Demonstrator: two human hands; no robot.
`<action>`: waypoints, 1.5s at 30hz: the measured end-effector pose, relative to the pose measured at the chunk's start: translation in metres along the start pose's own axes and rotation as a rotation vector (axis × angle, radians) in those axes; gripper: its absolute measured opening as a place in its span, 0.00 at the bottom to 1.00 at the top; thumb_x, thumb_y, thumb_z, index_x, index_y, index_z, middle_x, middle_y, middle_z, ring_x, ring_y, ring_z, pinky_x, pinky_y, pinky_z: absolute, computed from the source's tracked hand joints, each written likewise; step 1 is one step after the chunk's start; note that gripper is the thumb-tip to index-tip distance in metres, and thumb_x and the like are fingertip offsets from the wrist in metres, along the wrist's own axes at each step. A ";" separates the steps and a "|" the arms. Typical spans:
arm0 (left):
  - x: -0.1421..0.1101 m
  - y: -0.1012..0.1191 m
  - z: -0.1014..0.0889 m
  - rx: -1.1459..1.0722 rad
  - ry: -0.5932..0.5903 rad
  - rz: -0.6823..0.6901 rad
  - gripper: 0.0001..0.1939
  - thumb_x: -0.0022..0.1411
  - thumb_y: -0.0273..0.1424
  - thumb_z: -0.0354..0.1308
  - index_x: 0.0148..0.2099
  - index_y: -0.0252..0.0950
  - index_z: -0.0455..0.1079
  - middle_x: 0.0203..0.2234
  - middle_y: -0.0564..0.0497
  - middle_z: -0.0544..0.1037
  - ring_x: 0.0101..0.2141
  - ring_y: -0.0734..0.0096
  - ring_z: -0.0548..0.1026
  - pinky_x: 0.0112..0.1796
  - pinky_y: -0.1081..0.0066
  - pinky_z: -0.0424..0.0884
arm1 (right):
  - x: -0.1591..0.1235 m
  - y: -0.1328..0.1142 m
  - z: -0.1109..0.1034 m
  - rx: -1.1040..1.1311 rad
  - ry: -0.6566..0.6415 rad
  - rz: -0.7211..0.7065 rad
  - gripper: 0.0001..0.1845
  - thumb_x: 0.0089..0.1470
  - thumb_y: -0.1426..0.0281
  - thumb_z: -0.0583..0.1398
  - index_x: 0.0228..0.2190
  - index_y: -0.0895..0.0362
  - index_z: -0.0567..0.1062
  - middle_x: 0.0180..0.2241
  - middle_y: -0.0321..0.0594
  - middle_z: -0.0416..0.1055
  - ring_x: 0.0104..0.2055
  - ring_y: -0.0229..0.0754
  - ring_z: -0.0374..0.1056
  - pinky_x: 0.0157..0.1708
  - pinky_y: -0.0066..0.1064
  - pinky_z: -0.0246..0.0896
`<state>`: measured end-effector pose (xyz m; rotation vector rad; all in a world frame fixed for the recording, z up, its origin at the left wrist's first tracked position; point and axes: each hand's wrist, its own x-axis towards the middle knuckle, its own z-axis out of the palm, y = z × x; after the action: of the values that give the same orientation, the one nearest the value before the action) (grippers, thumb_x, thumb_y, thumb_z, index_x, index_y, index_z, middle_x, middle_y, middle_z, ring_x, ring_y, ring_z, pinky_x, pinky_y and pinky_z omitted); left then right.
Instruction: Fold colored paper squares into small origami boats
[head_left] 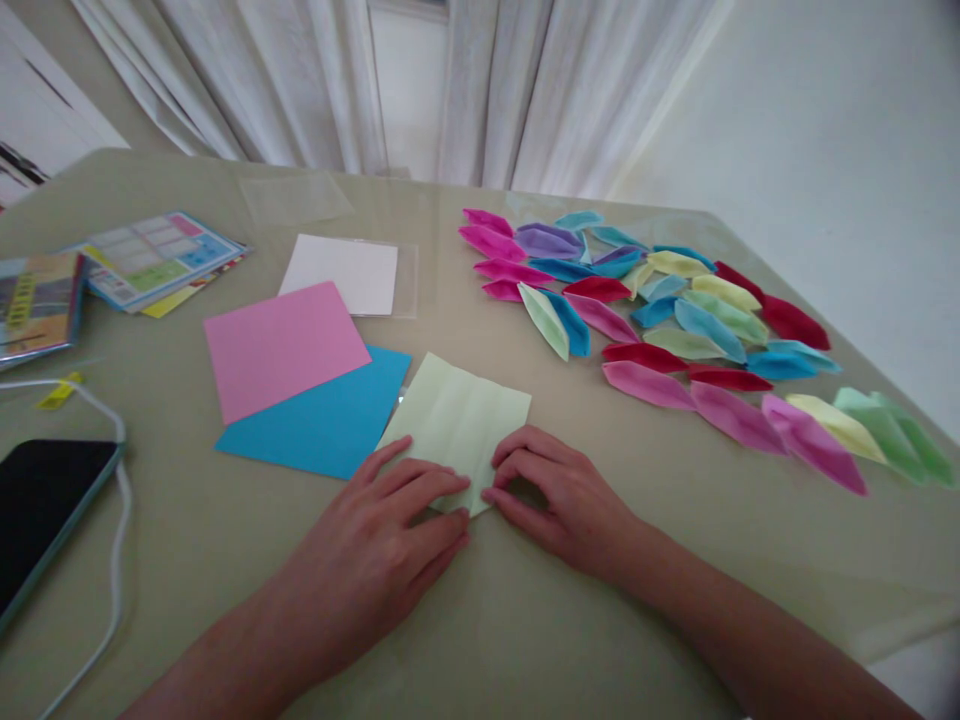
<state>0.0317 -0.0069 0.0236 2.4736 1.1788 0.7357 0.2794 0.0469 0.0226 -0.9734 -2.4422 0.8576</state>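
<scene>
A pale green square of folding paper [457,410] with faint lengthwise creases lies on the table in front of me, turned at an angle. My left hand [397,525] rests over its near left side, with fingers bent on the sheet and the thumb beside the index finger at the near edge. At the near right edge, my right hand [559,495] has its thumb and fingertips closed on the paper. Just beyond my left hand are a blue sheet [322,430] and a pink sheet [285,350] overlapping it.
Many folded paper pieces [652,350] in several colours spread over the right side. A white stack of paper [341,275] sits behind the pink sheet. At left are printed booklets [165,260], a phone [52,510] and a white cable [118,540]. Curtains [300,80] hang beyond the table.
</scene>
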 end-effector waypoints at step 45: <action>-0.001 0.010 -0.007 0.192 -0.113 0.102 0.13 0.77 0.34 0.53 0.48 0.36 0.79 0.49 0.44 0.81 0.49 0.54 0.79 0.53 0.51 0.77 | 0.004 -0.007 0.002 -0.131 0.020 0.095 0.05 0.66 0.68 0.65 0.40 0.54 0.73 0.43 0.43 0.73 0.47 0.50 0.67 0.50 0.44 0.59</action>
<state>0.0336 -0.0141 0.0335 2.7103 1.1368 0.5225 0.2724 0.0448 0.0264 -1.1477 -2.4774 0.7215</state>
